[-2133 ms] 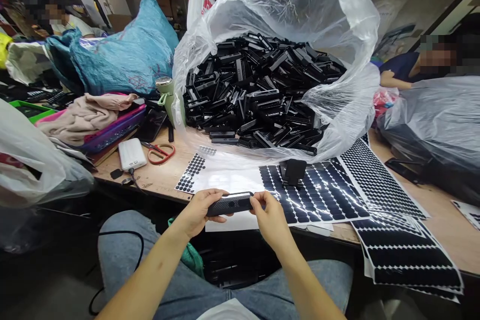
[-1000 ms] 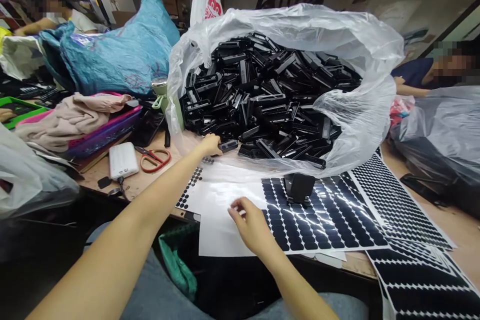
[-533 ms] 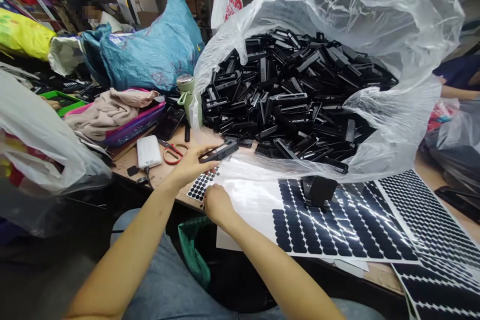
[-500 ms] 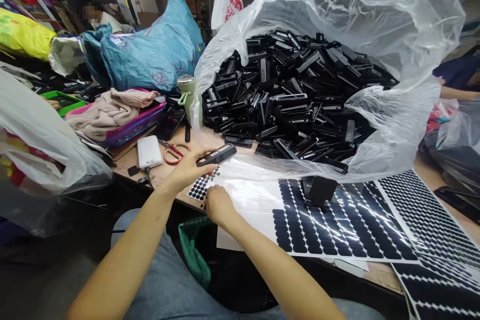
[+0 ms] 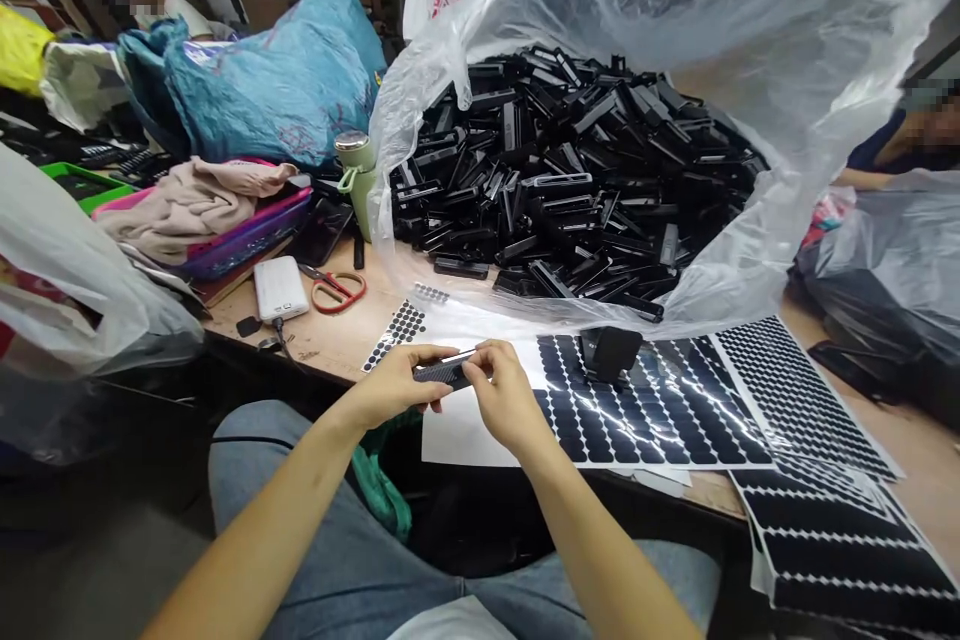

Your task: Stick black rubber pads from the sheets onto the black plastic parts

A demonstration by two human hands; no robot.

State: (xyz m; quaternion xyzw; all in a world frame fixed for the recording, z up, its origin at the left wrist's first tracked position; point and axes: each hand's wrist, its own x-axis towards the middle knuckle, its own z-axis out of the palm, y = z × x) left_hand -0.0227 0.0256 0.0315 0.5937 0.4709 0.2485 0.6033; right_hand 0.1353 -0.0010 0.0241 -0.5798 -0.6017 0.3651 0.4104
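Observation:
My left hand (image 5: pixel 394 385) grips a small black plastic part (image 5: pixel 444 372) by its left end, just above the table's front edge. My right hand (image 5: pixel 504 396) is closed in a pinch against the part's right end; whether a sticker is under the fingertips is hidden. Behind the hands lies a white backing sheet (image 5: pixel 600 400) covered with black oval stickers, partly peeled bare on its left. A large clear plastic bag (image 5: pixel 750 120) holds a heap of the same black parts (image 5: pixel 562 180).
More sticker sheets (image 5: pixel 802 390) lie to the right. A small black block (image 5: pixel 611 352) stands on the sheet. Red scissors (image 5: pixel 334 288), a white power bank (image 5: pixel 279 288), a green bottle (image 5: pixel 358 170), a pink basket with cloth (image 5: pixel 225 230) and a blue bag (image 5: pixel 262 90) sit left. Other people sit at far left and right.
My left hand took a black part from the bag's mouth and brought it back to the table edge. My right hand left the sticker sheet and closed on the part's right end.

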